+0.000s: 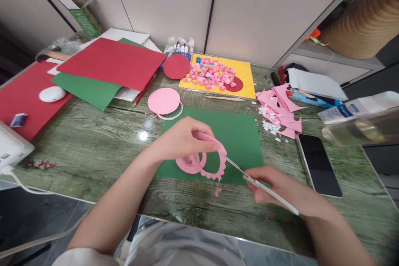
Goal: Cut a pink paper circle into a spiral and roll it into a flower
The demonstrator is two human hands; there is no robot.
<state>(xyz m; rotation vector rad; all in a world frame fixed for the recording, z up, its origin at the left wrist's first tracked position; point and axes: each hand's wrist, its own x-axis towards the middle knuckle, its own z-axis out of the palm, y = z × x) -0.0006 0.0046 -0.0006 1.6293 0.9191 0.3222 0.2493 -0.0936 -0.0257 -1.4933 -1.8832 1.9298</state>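
Note:
My left hand point(187, 139) pinches a pink paper strip point(222, 149), which curls down in a loop with a scalloped edge. Joined to or lying against that loop is a pink paper ring point(188, 165), above a green sheet point(241, 133). In my right hand point(271, 185) is a slim white-handled craft knife point(276, 197). Its thin metal blade points up-left and meets the strip's edge near my left fingertips. A small pink scrap point(217, 192) shows just below the loop.
Behind lie a pink disc point(164, 100), a wooden stick point(224, 98) and a yellow sheet point(249, 79) bearing many small pink pieces. Pink offcuts point(277, 108) and a phone point(319, 165) are on the right. Red sheets point(112, 60) are stacked at the left.

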